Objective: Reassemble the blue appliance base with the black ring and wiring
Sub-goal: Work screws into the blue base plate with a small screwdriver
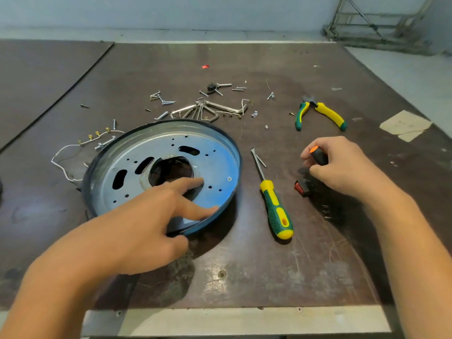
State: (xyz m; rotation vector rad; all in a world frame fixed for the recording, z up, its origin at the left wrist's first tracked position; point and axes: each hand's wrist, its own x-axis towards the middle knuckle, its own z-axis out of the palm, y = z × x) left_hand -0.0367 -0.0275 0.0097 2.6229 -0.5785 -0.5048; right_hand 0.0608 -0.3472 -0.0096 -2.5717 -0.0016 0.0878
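Left grip (151,223): pinching the tilted blue base (215,167) at its rim.
Right grip (342,167): clamping a small screwdriver (318,156).
Risk: base possibly slipping down, trapping the white wiring (63,155).

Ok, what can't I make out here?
Head view:
- Tip of the black, orange-capped tool: hidden inside the right hand.
- black switch block with red rocker: mostly under that hand.
- Near rim of the round blue metal base: covered by the left hand.
- End of the white wire: runs behind the base.
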